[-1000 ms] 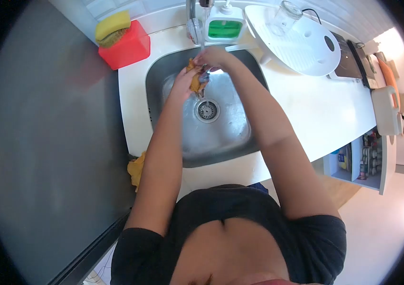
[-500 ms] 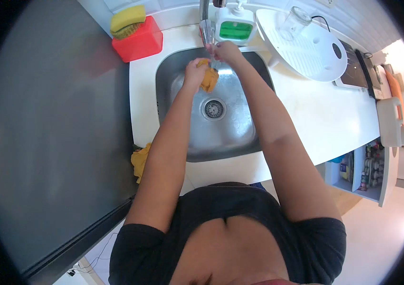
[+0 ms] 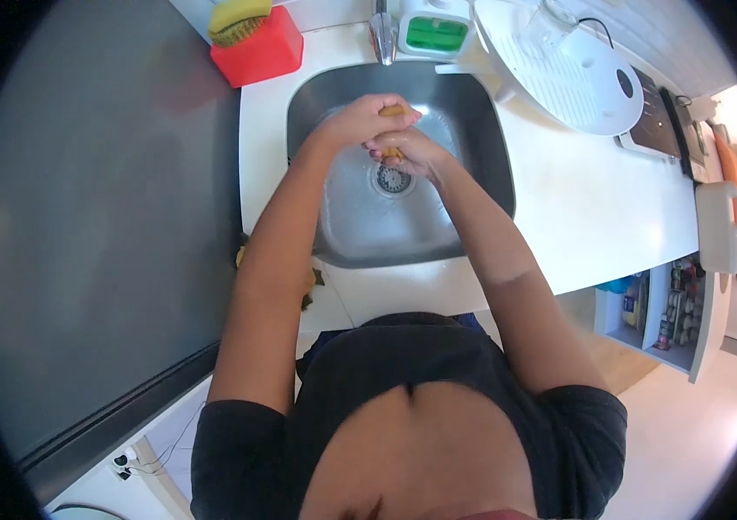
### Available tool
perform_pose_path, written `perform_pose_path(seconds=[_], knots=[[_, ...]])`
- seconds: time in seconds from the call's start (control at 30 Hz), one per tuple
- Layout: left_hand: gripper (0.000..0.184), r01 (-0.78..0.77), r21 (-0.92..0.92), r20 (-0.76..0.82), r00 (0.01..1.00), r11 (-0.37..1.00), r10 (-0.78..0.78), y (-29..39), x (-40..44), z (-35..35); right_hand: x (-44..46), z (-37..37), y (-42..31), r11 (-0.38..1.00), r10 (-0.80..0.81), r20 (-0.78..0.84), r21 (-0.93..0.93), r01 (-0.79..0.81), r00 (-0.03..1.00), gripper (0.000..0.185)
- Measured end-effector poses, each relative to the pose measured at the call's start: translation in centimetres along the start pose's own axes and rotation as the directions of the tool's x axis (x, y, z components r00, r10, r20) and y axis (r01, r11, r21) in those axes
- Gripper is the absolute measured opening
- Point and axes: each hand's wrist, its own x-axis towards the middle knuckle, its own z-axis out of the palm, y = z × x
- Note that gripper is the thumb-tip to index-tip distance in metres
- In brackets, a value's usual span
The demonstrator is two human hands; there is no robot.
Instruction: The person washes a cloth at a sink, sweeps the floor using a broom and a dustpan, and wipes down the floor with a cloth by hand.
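Observation:
Over the metal sink (image 3: pixel 368 238), my left hand (image 3: pixel 368 120) and my right hand (image 3: pixel 412 152) are pressed together, both closed on a bunched yellow cloth (image 3: pixel 392 152). Only small parts of the cloth show between the fingers. The drain (image 3: pixel 393 179) lies just below my hands. Behind them, the faucet (image 3: pixel 382 39) hangs over the sink's back edge, and no stream of water can be seen under it.
A yellow sponge (image 3: pixel 238 19) rests on a red holder (image 3: pixel 260 52) at the back left. Right of the faucet are a soap dispenser (image 3: pixel 435 33) and a white drying rack (image 3: pixel 559 91) holding a glass jar (image 3: pixel 547 30). An open drawer (image 3: pixel 659 321) is at the right.
My hands have come together around the cloth and moved away from the faucet. The cloth hung from my left hand before and is now squeezed into a bunch.

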Motion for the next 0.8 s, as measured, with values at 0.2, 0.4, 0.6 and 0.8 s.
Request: perform_pose_path(seconds=[0.2,0.4,0.6,0.8], knots=[[0.020,0.099,-0.208,0.053,0.995,0.973,-0.090,2.2,0.1,1.2,0.0,1.5,1.1,0.996,0.065,-0.083,0.068,-0.059,0.994,0.012],[0.032,0.150,-0.116,-0.205,0.964,0.982,-0.171,1.3,0.4,3.1,0.0,2.3,2.7,0.958,-0.097,-0.323,-0.285,0.001,0.941,0.010],[0.046,0.225,0.066,-0.439,0.882,0.972,-0.174,0.9,0.3,4.3,0.6,2.2,4.8,0.722,-0.446,-0.313,-0.679,0.130,0.838,0.035],[0.046,0.307,0.185,-0.589,0.795,0.934,-0.145,-0.1,0.3,4.9,0.5,2.8,4.9,0.576,-0.375,-0.458,-0.796,-0.184,0.806,0.041]])
